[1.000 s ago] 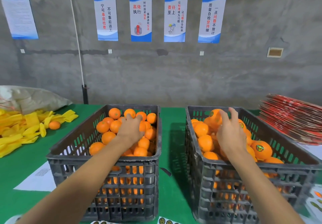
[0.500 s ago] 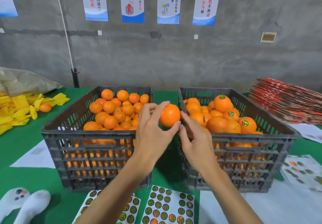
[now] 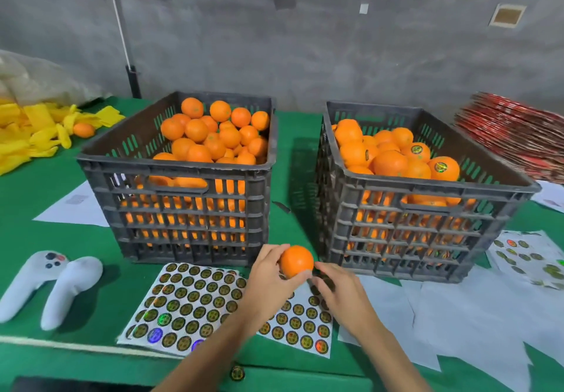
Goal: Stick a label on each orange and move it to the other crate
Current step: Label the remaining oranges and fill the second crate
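Head view, looking down at my two hands over the sticker sheets: my left hand (image 3: 268, 281) curls around one orange (image 3: 296, 261), holding it just above the label sheet (image 3: 189, 303) in front of the two crates. My right hand (image 3: 338, 294) hovers beside it over the second sheet (image 3: 299, 327), fingers bent toward the stickers; whether a label is already pinched between them I cannot tell. No label shows on the side of this orange facing me, so I judge it not yet stickered. The left crate (image 3: 171, 178) is heaped with plain fruit, none showing a label. The right crate (image 3: 427, 196) is also well filled, and several oranges on top carry round labels. So a good share looks done, but a nearly full crate remains.
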Motion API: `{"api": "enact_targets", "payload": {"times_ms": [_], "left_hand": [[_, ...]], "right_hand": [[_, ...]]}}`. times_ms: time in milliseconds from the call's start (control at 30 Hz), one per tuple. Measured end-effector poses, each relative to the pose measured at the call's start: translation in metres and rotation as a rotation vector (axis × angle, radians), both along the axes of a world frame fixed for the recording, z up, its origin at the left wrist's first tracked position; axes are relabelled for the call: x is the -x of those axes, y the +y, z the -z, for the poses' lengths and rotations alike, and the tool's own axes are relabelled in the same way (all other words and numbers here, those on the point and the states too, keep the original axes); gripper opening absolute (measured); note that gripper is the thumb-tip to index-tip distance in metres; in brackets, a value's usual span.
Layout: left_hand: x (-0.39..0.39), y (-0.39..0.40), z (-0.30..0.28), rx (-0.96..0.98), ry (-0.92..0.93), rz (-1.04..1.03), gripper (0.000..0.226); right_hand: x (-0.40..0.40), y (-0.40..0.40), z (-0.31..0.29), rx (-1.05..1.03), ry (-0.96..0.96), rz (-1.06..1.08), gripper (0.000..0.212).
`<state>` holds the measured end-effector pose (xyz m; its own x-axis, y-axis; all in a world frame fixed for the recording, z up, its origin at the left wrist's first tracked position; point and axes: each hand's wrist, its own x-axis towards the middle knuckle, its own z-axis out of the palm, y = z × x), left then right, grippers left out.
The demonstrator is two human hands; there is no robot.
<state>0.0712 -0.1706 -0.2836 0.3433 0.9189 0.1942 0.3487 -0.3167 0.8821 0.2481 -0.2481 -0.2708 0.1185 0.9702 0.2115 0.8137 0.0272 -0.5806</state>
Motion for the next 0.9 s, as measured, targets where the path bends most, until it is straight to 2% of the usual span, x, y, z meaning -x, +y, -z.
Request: {"api": "enact_targets", "payload": {"times_ms": [133, 233, 333, 667, 800, 900], "left_hand": [[0.000, 0.001, 0.016, 0.163, -0.076, -0.034, 0.061], [0.003, 0.000, 0.016, 0.127, -0.041, -0.069, 0.055], [0.005, -0.003, 0.018, 0.088, -0.027, -0.096, 0.054], [0.009, -0.005, 0.018, 0.145, -0.077, -0.089, 0.059], [0.010, -0.007, 0.012, 0.185, -0.107, -0.092, 0.059], [0.012, -0.008, 0.004, 0.245, -0.221, -0.077, 0.058]], "right_hand": [[-0.003, 0.000, 0.020, 0.115, -0.124, 0.072, 0.050], [0.002, 0.006, 0.024, 0.126, -0.203, 0.087, 0.057], [0.003, 0.007, 0.027, 0.094, -0.219, 0.091, 0.054], [0.006, 0.014, 0.025, 0.015, 0.018, 0.217, 0.015], [0.013, 0.016, 0.015, -0.005, 0.162, 0.298, 0.019], [0.024, 0.015, 0.002, -0.145, 0.267, 0.323, 0.014]]}}
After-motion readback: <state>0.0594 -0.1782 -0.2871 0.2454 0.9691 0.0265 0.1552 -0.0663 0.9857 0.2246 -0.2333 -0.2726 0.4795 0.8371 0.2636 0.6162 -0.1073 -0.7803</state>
